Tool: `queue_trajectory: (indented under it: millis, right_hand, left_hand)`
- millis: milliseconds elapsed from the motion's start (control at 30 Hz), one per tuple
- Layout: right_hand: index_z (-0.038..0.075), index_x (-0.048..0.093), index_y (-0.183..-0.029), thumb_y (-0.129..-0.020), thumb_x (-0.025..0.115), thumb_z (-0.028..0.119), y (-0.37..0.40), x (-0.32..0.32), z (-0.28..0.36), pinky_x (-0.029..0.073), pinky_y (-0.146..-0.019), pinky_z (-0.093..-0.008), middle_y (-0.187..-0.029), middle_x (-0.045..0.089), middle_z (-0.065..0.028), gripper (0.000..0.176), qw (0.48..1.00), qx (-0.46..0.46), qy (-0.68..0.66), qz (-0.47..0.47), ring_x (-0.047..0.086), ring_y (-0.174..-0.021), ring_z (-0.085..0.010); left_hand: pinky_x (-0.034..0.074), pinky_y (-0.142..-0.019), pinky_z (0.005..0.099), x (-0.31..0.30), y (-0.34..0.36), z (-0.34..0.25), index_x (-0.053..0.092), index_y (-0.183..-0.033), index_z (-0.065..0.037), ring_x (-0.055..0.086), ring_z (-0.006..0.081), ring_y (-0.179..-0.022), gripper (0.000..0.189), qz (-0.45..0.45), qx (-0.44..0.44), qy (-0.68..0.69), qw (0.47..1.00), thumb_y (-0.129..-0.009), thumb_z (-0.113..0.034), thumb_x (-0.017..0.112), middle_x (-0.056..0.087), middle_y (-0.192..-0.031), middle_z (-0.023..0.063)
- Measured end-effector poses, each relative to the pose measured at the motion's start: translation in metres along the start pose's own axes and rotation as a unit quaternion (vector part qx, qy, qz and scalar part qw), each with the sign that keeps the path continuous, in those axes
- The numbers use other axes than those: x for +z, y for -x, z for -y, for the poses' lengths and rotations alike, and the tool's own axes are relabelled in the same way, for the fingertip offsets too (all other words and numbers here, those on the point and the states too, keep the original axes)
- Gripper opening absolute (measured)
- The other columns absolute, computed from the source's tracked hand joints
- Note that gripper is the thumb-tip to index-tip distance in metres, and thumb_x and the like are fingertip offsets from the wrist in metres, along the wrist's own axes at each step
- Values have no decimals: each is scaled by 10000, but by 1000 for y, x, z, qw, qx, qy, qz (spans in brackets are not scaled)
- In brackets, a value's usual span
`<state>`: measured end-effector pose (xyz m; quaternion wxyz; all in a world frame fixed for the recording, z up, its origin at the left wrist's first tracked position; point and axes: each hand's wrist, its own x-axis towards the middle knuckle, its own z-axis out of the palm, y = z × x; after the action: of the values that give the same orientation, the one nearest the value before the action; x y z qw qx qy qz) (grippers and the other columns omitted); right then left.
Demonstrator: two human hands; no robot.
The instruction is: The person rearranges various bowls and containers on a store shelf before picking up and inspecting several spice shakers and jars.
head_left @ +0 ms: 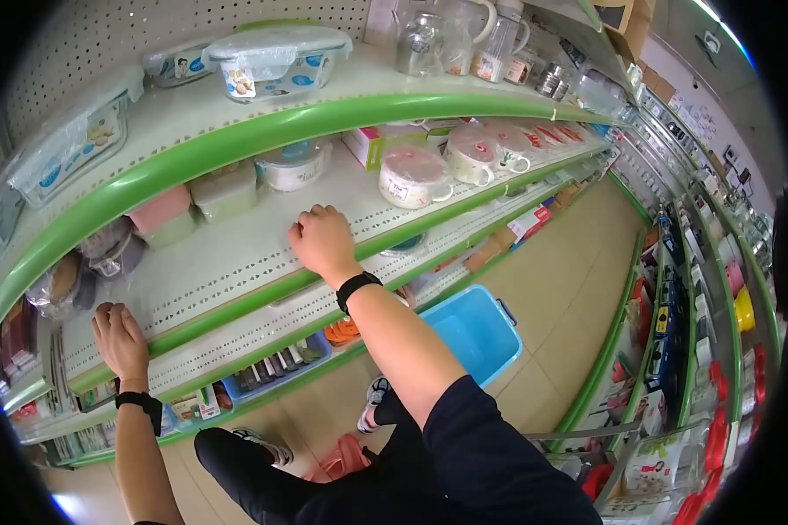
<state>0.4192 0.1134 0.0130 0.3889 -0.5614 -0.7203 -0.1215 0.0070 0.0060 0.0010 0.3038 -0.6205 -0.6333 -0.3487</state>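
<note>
Left hand and right hand, apart and seemingly empty, are resting on the shelf. I am judging the lidded mug, farther right, likely smooth, fragile: hold its handle.

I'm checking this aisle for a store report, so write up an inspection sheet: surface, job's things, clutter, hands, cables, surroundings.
Surface: white perforated shelf, green front edge.
Job's things: white lidded mugs beyond the right hand; bagged containers near the left hand.
Clutter: blue plastic tub on the floor; pink item, unclear what, near the shoes.
Hands: backs up, fingers bent; nothing visible in either.
Cables: nothing seen.
Surroundings: stocked shelving across a tiled floor.
</note>
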Motion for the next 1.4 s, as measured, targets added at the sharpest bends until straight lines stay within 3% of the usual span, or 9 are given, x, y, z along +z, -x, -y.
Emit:
queue_trajectory:
  millis: [233,367,467,567,667,867,1033,1133,1400]
  right_hand:
    - [38,710,-734,-864,660,172,0,-1,0,538,-756,-499,-787,669,-150,194,1000,5,-4,-10,639,-799,-365]
    - [38,721,-757,-870,660,185,1,-2,3,531,-788,-498,-858,673,-148,195,999,5,12,-39,639,-860,-364]
    - [37,731,-783,-878,657,198,2,-1,0,523,-809,-499,-914,670,-151,201,999,18,9,38,634,-908,-366]
    - [39,737,-782,-885,655,210,2,-3,1,520,-812,-494,-913,668,-151,216,1000,-1,25,2,634,-908,-362]
    - [26,726,-842,-884,663,210,1,-7,3,520,-828,-500,-900,683,-146,199,999,-7,32,-13,645,-899,-361]
    - [1,658,-1060,-886,673,208,-2,-7,4,519,-853,-518,-968,717,-163,272,995,61,3,78,663,-942,-369]
    - [11,623,-977,-879,640,185,0,-7,5,513,-836,-501,-917,699,-161,201,998,47,1,38,653,-908,-356]
    - [12,638,-961,-878,639,189,-1,-9,6,512,-836,-501,-912,697,-158,196,998,50,2,43,653,-906,-356]
    - [7,695,-890,-865,647,206,1,-6,4,509,-869,-492,-970,668,-164,206,998,30,20,43,626,-986,-354]
  left_hand:
    - [489,-825,498,3,4,12,695,-906,-21,599,357,-936,336,117,-22,-25,993,-1061,-240,493,657,-1002,114]
    - [494,-798,486,2,4,9,685,-901,-14,600,368,-910,337,106,-23,-16,994,-1066,-226,481,648,-977,137]
    - [495,-796,486,2,4,10,677,-899,-7,593,372,-908,335,100,-20,-12,995,-1067,-218,479,643,-973,141]
    - [493,-800,490,3,4,11,669,-896,-3,587,377,-905,331,99,-17,-8,995,-1068,-212,479,641,-972,144]
    - [490,-803,492,5,6,12,666,-895,0,584,380,-903,328,96,-16,-2,995,-1067,-209,479,642,-971,144]
    - [491,-845,492,7,7,14,673,-941,-12,588,385,-980,308,94,-19,9,995,-1066,-216,479,650,-1048,145]
    - [482,-903,492,1,4,5,668,-980,-32,580,377,-1073,288,42,-13,15,999,-1069,-227,475,634,-1130,151]
    - [477,-902,494,0,3,4,678,-965,-29,577,361,-1061,299,41,-18,8,999,-1067,-228,480,644,-1092,134]
    - [485,-805,500,7,6,15,667,-879,-15,587,371,-897,332,89,-10,-14,996,-1067,-218,483,642,-958,132]
